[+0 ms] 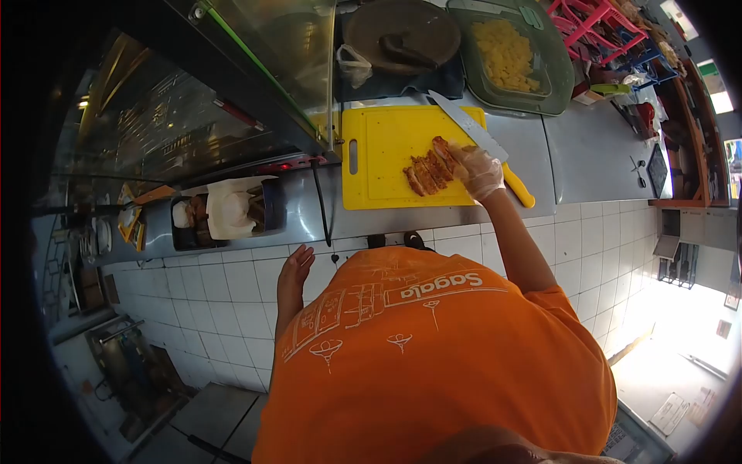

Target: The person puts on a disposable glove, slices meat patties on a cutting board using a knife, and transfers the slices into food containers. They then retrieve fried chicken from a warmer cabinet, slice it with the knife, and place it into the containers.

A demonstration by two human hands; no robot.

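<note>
On the yellow cutting board [386, 139] lie slices of browned cooked meat [423, 176], side by side. My right hand [478, 170], in a clear plastic glove, is closed on the slices at their right end. A knife with a yellow handle [518, 185] rests slantwise over the board's right edge, its blade [468, 124] pointing away from me. Part of the knife passes beside my gloved hand. My left hand [294, 271] is bare and hangs in front of the counter's edge, fingers stretched out, touching nothing.
Behind the board are a dark round stone slab [402, 35] and a lidded tub of yellow chunks [506, 54]. A glass display case [255, 77] stands at the left, with a container of food items [232, 213] in front. A pink plastic rack [595, 27] is at the far right.
</note>
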